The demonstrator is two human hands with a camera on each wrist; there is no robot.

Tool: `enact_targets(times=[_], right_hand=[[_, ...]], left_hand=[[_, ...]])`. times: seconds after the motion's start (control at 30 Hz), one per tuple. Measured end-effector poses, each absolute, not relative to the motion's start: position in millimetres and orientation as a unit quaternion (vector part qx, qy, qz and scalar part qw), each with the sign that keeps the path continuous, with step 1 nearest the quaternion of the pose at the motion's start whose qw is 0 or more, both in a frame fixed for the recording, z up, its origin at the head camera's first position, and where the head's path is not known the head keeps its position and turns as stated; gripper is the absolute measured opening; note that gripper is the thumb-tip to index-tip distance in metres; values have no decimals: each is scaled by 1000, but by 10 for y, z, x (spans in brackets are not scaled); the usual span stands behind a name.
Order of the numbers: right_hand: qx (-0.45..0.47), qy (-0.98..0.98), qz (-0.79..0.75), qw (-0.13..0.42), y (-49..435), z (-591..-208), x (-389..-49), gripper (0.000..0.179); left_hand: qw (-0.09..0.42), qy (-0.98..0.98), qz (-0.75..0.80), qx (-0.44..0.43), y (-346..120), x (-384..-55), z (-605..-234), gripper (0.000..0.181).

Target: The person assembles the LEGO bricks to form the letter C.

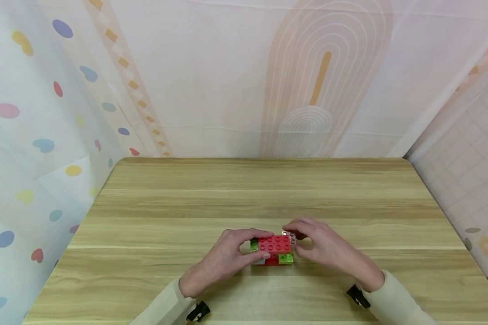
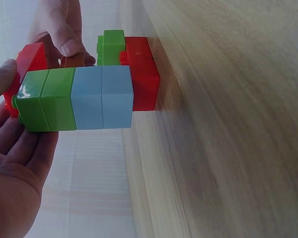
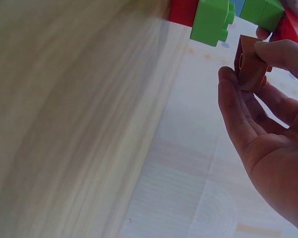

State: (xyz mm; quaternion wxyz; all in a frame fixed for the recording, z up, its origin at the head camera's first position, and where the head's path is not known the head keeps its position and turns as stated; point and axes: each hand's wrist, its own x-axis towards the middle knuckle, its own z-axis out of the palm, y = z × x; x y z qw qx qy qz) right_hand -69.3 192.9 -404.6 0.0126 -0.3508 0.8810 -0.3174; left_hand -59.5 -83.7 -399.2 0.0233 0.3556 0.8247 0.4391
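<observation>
A stack of toy building bricks stands on the table below me. Its base is a red brick [image 2: 145,79]. On one side rise light blue bricks [image 2: 102,97] with green bricks [image 2: 45,100] above them; a lower light green brick [image 1: 286,258] sits on the base's other side. Across the top lies a long red brick [image 1: 274,244], which my left hand [image 1: 221,257] holds between thumb and fingers. My right hand [image 1: 325,246] pinches a small brown brick [image 3: 252,65] beside the top red brick, above the light green one. Its studs show in the head view.
The wooden table [image 1: 179,198] reaches back to a patterned cloth backdrop [image 1: 211,90]. Spotted cloth [image 1: 44,180] hangs on the left and more cloth [image 1: 471,149] on the right. Black straps [image 1: 198,311] show at the sleeves' cuffs.
</observation>
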Motion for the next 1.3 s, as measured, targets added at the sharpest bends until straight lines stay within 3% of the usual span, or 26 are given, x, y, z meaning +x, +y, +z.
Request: enact_targets(times=[0.57,1.3], right_hand=[[-343,856,-384,40,1929,-4077,-594,39],[-258,812,-505,140,1923,-4032,-505,33]], left_hand=[[18,824,440,357,-837,-600,-4014,38],[16,822,444,356,-828,-604,-4021,35]])
